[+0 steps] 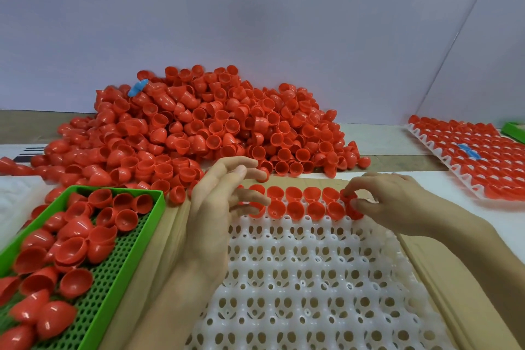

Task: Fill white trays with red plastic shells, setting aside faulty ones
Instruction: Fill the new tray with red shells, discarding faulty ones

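A white tray with round pockets lies on cardboard in front of me. Its two far rows hold red shells, open side up. My right hand pinches one red shell at the right end of those rows. My left hand hovers over the tray's far left corner with fingers spread and relaxed, holding nothing; one fingertip is close to a loose shell. A big heap of red shells lies behind the tray.
A green perforated bin at the left holds several red shells. A filled white tray with a blue piece on it sits at the far right. A blue piece lies on the heap. A wall stands close behind.
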